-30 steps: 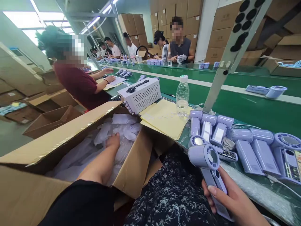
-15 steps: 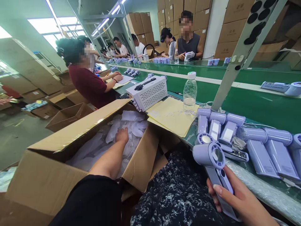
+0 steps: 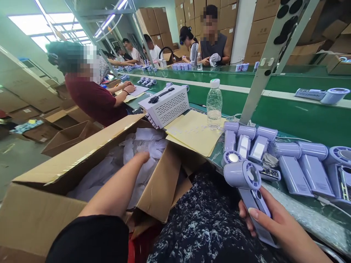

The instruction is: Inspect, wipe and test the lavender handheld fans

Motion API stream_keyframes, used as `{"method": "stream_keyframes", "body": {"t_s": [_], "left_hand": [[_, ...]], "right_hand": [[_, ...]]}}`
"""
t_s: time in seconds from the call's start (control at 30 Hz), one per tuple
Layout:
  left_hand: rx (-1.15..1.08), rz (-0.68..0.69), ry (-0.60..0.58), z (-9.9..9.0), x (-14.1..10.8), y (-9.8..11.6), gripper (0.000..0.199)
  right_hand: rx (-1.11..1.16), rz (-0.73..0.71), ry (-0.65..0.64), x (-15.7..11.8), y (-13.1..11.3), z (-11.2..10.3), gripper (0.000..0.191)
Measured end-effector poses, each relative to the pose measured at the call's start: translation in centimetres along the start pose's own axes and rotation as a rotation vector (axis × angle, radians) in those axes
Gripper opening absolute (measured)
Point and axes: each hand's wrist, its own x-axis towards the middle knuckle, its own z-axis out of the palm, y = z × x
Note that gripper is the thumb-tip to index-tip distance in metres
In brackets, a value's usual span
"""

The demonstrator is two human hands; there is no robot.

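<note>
My right hand (image 3: 264,215) is closed round the handle of a lilac handheld fan (image 3: 242,175), its round head upright above my fingers, over my lap. My left hand (image 3: 143,157) reaches into an open cardboard box (image 3: 155,190) among white translucent plastic bags (image 3: 149,134). Its fingers are hidden down in the bags, so whether they grip one does not show. Just beyond the held fan, several more lilac fans (image 3: 294,170) lie on the green table, and one small fan (image 3: 232,157) lies with its round face up.
A water bottle (image 3: 214,106) stands by yellow paper sheets (image 3: 196,133), and a white vented metal box (image 3: 167,106) sits behind the cardboard box. A slanted metal post (image 3: 259,80) rises from the table. A co-worker in a dark red shirt (image 3: 90,95) sits at left; others work across the green belt.
My left hand has sunk deeper into the bags, and its fingers have gone out of sight. The view has shifted slightly; my right hand still holds the fan.
</note>
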Motion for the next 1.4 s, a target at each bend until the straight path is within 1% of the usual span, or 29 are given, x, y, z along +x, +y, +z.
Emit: {"method": "stream_keyframes", "body": {"t_s": [0.07,0.13,0.2,0.23,0.27,0.3,0.37,0.4,0.47,0.53,0.6,0.63,0.67,0.7,0.73,0.8,0.83,0.9,0.97,1.0,1.07,1.1,1.13,1.17,1.2,1.27,1.33,1.37,1.4], "left_hand": [[-0.026,0.005,0.034,-2.3,0.4,2.5,0.033],[-0.1,0.056,0.09,-4.2,-0.4,5.5,0.029],[-0.197,0.147,0.128,-5.4,-2.5,9.1,0.036],[-0.246,0.205,0.124,-5.5,-4.0,11.2,0.039],[-0.315,0.28,0.106,-5.5,-5.6,13.3,0.041],[-0.47,0.398,0.082,-5.2,-7.2,15.4,0.041],[-0.657,0.612,-0.011,-4.2,-10.2,19.2,0.04],[-0.721,0.678,-0.074,-3.6,-11.4,20.9,0.038],[-0.826,0.748,-0.234,-2.3,-13.1,23.3,0.036],[-0.945,0.786,-0.448,-1.1,-13.8,24.5,0.034],[-0.997,0.822,-0.726,0.0,-13.7,24.5,0.042],[-0.977,0.832,-0.86,0.5,-13.5,24.2,0.044],[-0.928,0.841,-0.956,1.0,-13.2,23.7,0.041],[-0.881,0.845,-0.996,1.5,-12.9,23.1,0.036],[-0.864,0.838,-0.981,2.0,-12.7,22.4,0.032],[-0.973,0.783,-0.843,2.9,-12.4,21.0,0.033],[-1.077,0.726,-0.774,3.3,-12.4,20.3,0.035],[-1.278,0.567,-0.725,4.0,-12.5,19.0,0.038],[-1.37,0.448,-0.781,4.5,-12.9,17.9,0.044],[-1.372,0.427,-0.84,4.6,-13.1,17.4,0.049],[-1.287,0.456,-0.973,4.6,-13.4,16.5,0.06],[-1.212,0.488,-1.011,4.5,-13.5,16.0,0.061],[-1.141,0.508,-1.002,4.4,-13.4,15.4,0.057],[-1.1,0.498,-0.934,4.2,-13.1,14.9,0.052],[-1.097,0.452,-0.815,3.9,-12.7,14.3,0.048],[-1.186,0.277,-0.461,2.9,-11.3,13.1,0.046],[-1.287,0.124,-0.129,1.2,-9.7,12.2,0.044],[-1.33,0.104,-0.009,0.2,-9.0,12.0,0.043],[-1.378,0.119,0.103,-0.9,-8.5,11.9,0.041]], "right_hand": [[-0.055,-0.052,-0.005,0.1,-0.4,-0.6,0.047],[-0.133,-0.094,-0.03,0.3,-1.0,-1.2,0.043],[-0.16,-0.144,-0.005,0.4,-1.6,-1.4,0.042],[-0.153,-0.179,0.027,0.5,-2.0,-1.4,0.043],[-0.139,-0.223,0.063,0.6,-2.4,-1.2,0.045],[-0.121,-0.275,0.096,0.7,-2.9,-0.9,0.048],[-0.087,-0.374,0.128,0.9,-3.7,-0.3,0.053],[-0.064,-0.411,0.149,1.1,-4.1,-0.2,0.055],[0.003,-0.448,0.249,1.3,-4.9,-0.2,0.055],[0.081,-0.453,0.367,1.0,-5.7,-0.8,0.051],[0.186,-0.474,0.451,0.4,-6.5,-1.9,0.049],[0.239,-0.494,0.479,0.0,-6.8,-2.5,0.048],[0.284,-0.516,0.5,-0.4,-7.2,-3.1,0.047],[0.318,-0.533,0.517,-0.7,-7.6,-3.7,0.045],[0.336,-0.541,0.521,-1.0,-7.9,-4.1,0.043],[0.345,-0.543,0.504,-1.3,-8.3,-4.7,0.04],[0.345,-0.544,0.496,-1.3,-8.5,-4.8,0.038],[0.35,-0.551,0.498,-1.0,-8.6,-4.9,0.038],[0.356,-0.555,0.512,-0.4,-8.6,-4.8,0.039],[0.352,-0.549,0.518,-0.1,-8.6,-4.7,0.041],[0.335,-0.53,0.527,0.4,-8.5,-4.7,0.045],[0.321,-0.523,0.531,0.7,-8.4,-4.8,0.047],[0.305,-0.516,0.534,0.8,-8.3,-4.8,0.049],[0.288,-0.512,0.532,1.0,-8.2,-4.9,0.05],[0.268,-0.506,0.522,1.1,-8.1,-4.9,0.051],[0.212,-0.477,0.489,1.1,-7.8,-4.9,0.051],[0.138,-0.431,0.446,1.1,-7.2,-4.9,0.05],[0.093,-0.408,0.422,1.0,-6.9,-4.8,0.049],[0.044,-0.386,0.398,0.9,-6.5,-4.8,0.047]]}}
